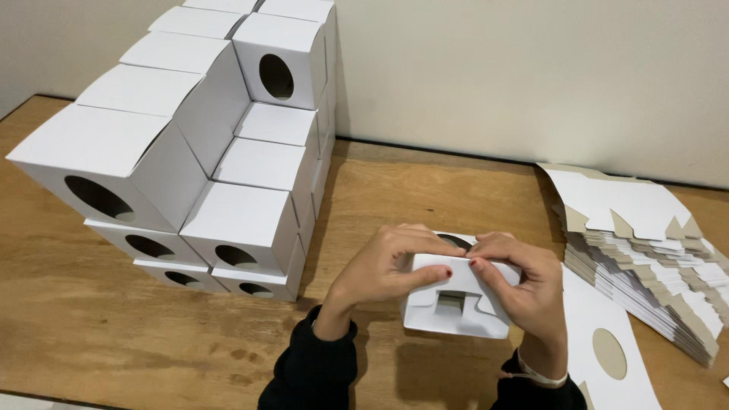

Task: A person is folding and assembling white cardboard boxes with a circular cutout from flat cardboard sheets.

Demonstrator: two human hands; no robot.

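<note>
The left hand and right hand are gripping a small white cardboard box, fingers pinching its flaps. The box is sitting low over the wooden worktop, its interlocking tabs facing up around a rectangular gap.

table: brown wood, set against a pale wall
left side: stack of folded boxes, white, with round holes
right side: pile of flat blanks
near edge: single flat blank
</note>
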